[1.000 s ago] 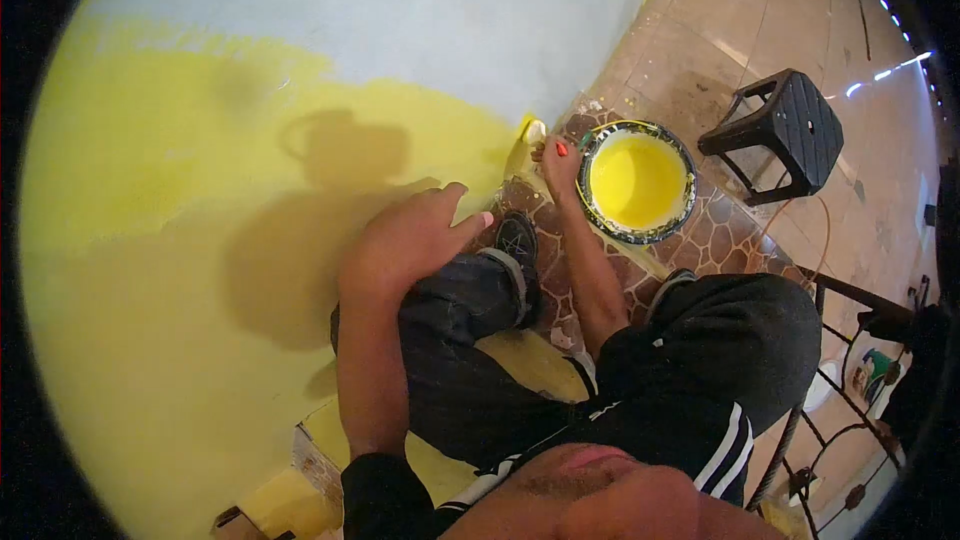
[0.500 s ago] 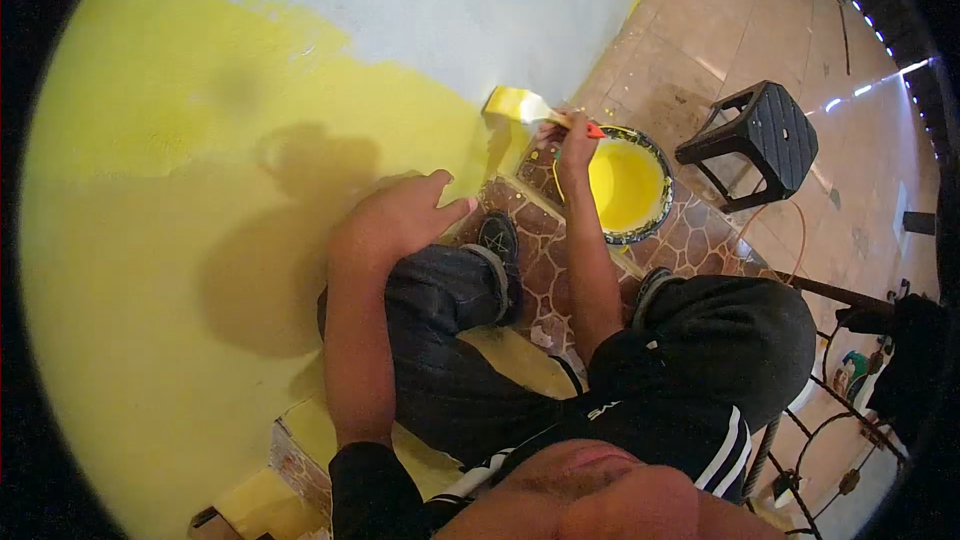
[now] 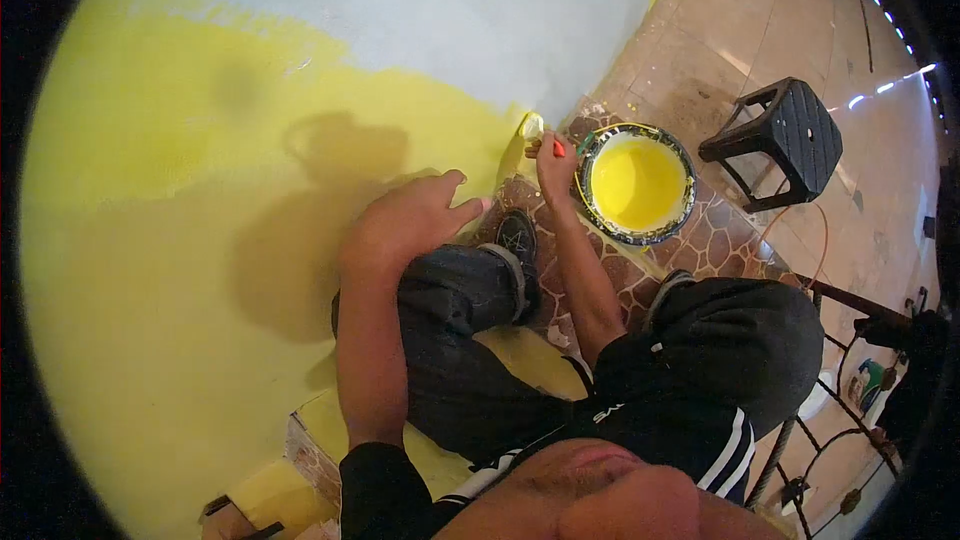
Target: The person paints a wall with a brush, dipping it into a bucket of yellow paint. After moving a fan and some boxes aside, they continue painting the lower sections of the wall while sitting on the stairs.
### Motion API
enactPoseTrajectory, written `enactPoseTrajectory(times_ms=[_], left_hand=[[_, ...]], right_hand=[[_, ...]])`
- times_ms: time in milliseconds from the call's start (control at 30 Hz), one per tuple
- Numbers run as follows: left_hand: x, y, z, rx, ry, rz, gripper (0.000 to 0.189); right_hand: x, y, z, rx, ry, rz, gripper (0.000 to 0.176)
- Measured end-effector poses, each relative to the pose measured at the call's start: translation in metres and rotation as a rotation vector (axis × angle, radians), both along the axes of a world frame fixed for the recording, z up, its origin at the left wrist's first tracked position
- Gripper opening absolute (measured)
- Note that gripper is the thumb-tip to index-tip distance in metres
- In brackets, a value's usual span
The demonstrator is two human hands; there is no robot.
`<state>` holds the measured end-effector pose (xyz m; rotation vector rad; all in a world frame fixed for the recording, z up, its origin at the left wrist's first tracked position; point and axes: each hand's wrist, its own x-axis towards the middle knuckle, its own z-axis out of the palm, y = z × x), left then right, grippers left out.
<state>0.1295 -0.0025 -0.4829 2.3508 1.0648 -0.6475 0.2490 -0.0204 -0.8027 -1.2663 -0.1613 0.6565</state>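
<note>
My right hand [image 3: 551, 168] is closed around the handle of a paintbrush [image 3: 532, 126], whose red handle end shows by the fingers. The yellow-coated bristles are against the lower part of the wall [image 3: 300, 70], close to the border between yellow paint and pale bluish-white. Right beside that hand stands a dark-rimmed bucket [image 3: 690, 180] with yellow paint [image 3: 638, 180] in it. My left hand [image 3: 420, 212] holds nothing; its thumb and a finger are spread apart near the painted wall, above my knee.
A black plastic stool [image 3: 790, 145] stands on the tiled floor [image 3: 720, 30] beyond the bucket. Brown stone-patterned tiles [image 3: 560, 280] lie around my shoe. At the lower right is a metal railing [image 3: 850, 395] with things behind it. My shadow falls on the wall.
My right hand has moved slightly left and turned the brush, bringing its bristles from a broad sideways view to a narrow one at the wall. My left hand stays spread. The view has shifted a little.
</note>
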Motion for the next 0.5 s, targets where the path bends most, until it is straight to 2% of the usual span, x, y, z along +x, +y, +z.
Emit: enactPoseTrajectory(times_ms=[33, 167, 267, 333, 400, 500], left_hand=[[0.0, 0.0, 0.0, 0.007, -0.007, 0.013, 0.058], [-0.001, 0.002, -0.001, -0.012, -0.043, 0.021, 0.057], [0.0, 0.001, 0.002, -0.028, -0.035, 0.032, 0.057], [-0.001, 0.0, 0.0, -0.017, -0.03, 0.026, 0.057], [-0.003, 0.001, -0.003, -0.001, -0.024, 0.008, 0.057], [-0.002, 0.002, -0.004, -0.023, -0.008, 0.002, 0.057]], right_hand=[[0.002, -0.001, 0.006, 0.087, 0.11, -0.017, 0.025], [0.02, -0.014, 0.03, 0.24, 0.199, 0.029, 0.029], [0.04, -0.022, 0.038, 0.308, 0.288, 0.049, 0.033], [0.051, -0.026, 0.038, 0.26, 0.308, 0.038, 0.035], [0.059, -0.026, 0.037, 0.414, 0.413, 0.078, 0.036], [0.045, -0.02, 0.03, 0.33, 0.364, 0.076, 0.034]])
